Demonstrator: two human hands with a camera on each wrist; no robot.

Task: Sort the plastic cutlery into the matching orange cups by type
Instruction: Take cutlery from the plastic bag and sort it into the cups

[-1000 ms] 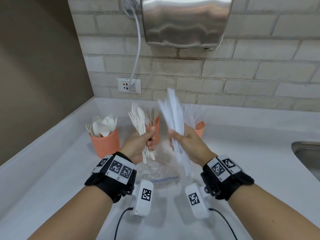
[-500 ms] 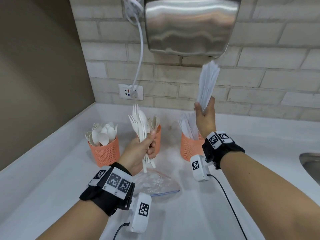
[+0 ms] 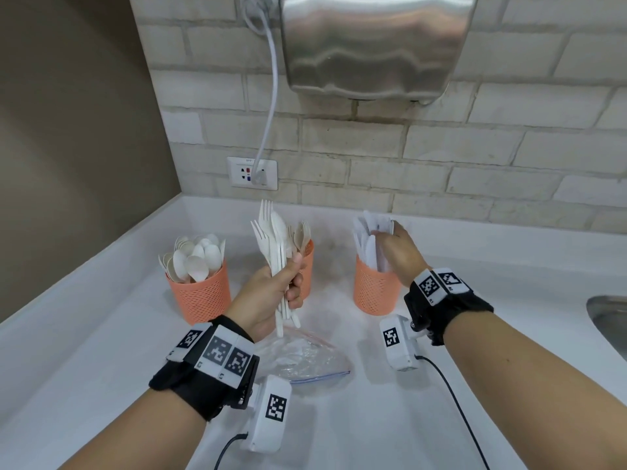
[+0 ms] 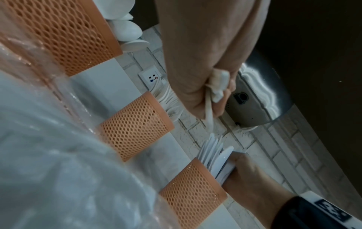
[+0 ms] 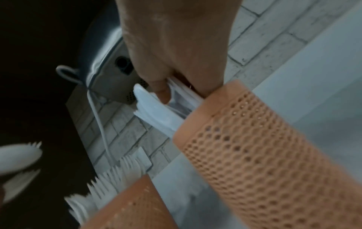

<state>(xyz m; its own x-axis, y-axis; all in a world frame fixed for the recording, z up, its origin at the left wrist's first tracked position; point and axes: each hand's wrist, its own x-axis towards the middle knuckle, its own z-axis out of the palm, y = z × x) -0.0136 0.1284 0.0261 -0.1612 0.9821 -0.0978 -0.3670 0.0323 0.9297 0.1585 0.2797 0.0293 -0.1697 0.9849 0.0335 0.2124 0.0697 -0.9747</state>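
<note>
R hand [image 3: 395,254] dropped from overhead, knives [image 3: 371,239] now in right cup [image 3: 373,293].

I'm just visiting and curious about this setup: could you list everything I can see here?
Orange mesh cups: three, orange, in a row on the counter; left holds spoons, middle forks, right knives.
Spoons: many, white, in the left cup.
Mixed forks and spoons: a bundle, white, held above the middle cup.
Knives: a bundle, white, in the right cup.
Plastic zip bag: one, clear, lying on the counter.
Counter: one, white.
Hand dryer: one, steel, on the brick wall.
Wall socket: one, white, cord plugged in.
Sink: one, steel, far right.
Left hand: grips the mixed bundle.
Right hand: grips the knives.
</note>
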